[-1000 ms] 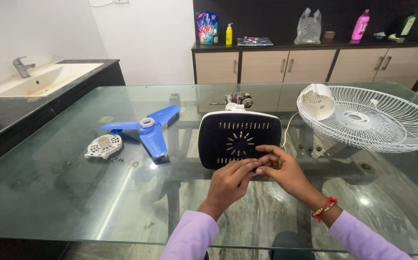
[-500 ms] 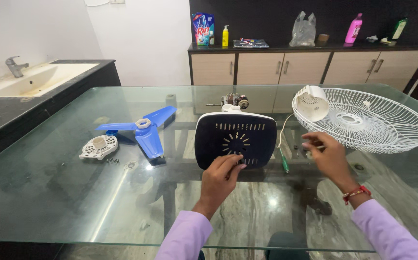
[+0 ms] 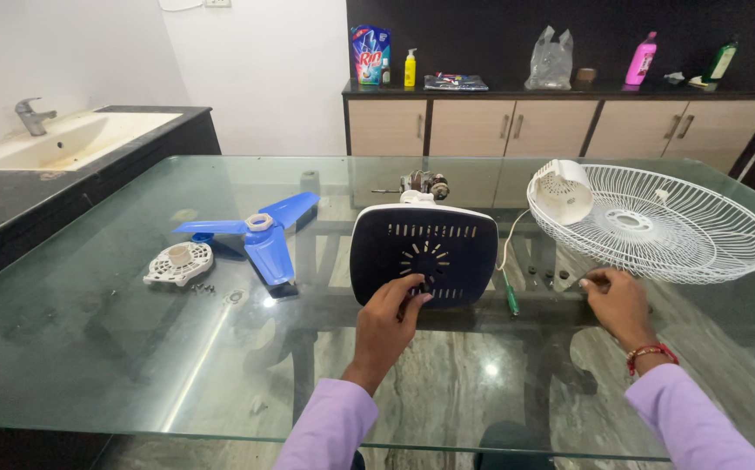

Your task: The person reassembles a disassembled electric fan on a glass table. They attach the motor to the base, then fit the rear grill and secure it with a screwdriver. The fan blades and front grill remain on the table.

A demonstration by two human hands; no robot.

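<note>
A dark, white-edged fan housing panel (image 3: 421,252) with vent slots stands upright in the middle of the glass table (image 3: 116,348). My left hand (image 3: 386,322) reaches up to it, fingertips pinched on the slots near its lower centre. My right hand (image 3: 617,300) rests on the glass to the right, under the edge of the white wire fan grille (image 3: 664,226). Its fingers are closed around something small beside a few loose dark screws (image 3: 547,277). A green-handled screwdriver (image 3: 511,300) lies between my hands.
A blue fan blade (image 3: 264,231) and a white round vented cover (image 3: 179,264) with tiny screws lie on the left. The fan motor (image 3: 425,183) sits behind the panel, and a white motor cap (image 3: 564,187) rests in the grille. A sink (image 3: 56,144) stands far left, cabinets behind.
My right hand left the panel, swung right and came down onto the glass by the loose screws. My left hand stayed at the panel's lower centre.
</note>
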